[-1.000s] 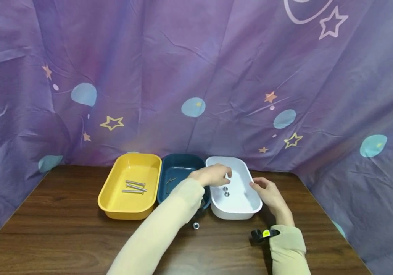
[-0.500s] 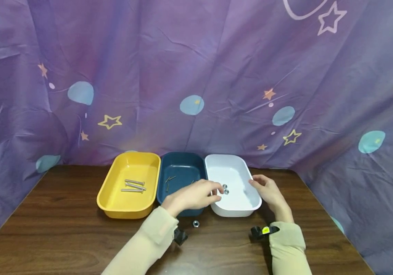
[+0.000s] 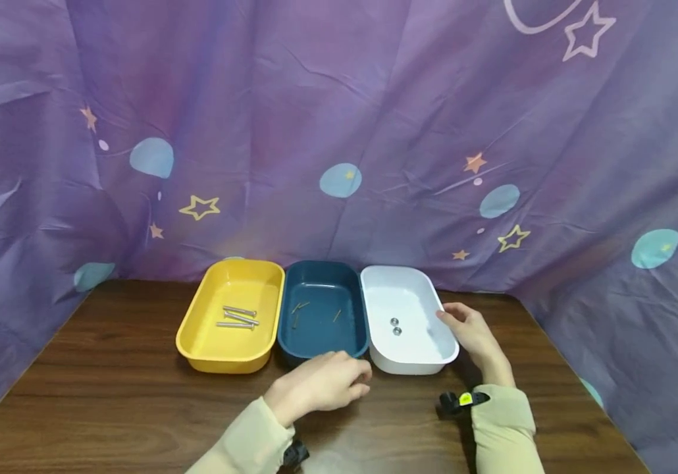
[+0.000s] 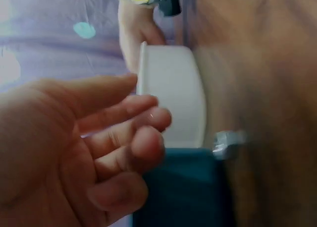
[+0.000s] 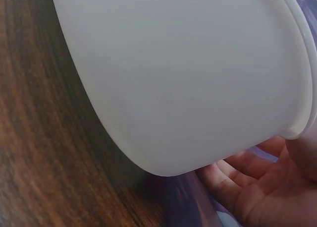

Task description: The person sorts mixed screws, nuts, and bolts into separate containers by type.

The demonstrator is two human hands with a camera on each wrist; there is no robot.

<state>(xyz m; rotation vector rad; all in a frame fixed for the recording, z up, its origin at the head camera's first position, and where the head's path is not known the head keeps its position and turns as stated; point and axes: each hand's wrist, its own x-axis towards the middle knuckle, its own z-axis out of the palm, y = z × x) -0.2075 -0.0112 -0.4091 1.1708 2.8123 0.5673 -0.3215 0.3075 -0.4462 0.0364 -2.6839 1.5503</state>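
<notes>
My left hand (image 3: 326, 383) hovers over the table in front of the blue tray (image 3: 322, 347), fingers loosely bent and nothing between them. Just beyond its fingertips, in the left wrist view, a blurred metal nut (image 4: 227, 144) stands out on the wood; in the head view the hand hides it. My right hand (image 3: 476, 336) grips the right side of the white tray (image 3: 413, 367), thumb at the rim and fingers against the outer wall, as the right wrist view also shows. Two nuts (image 3: 397, 331) lie inside that tray.
The yellow tray (image 3: 223, 364) at the left holds several long bolts (image 3: 238, 318). A few thin brass-coloured pieces (image 3: 295, 320) lie in the blue tray. All three trays stand side by side on the wooden table (image 3: 108, 382), before a purple curtain (image 3: 291, 131).
My left hand has moved back from over the white tray, past the blue tray, to the table in front, now covering the nut there. The right hand stays at the white tray.
</notes>
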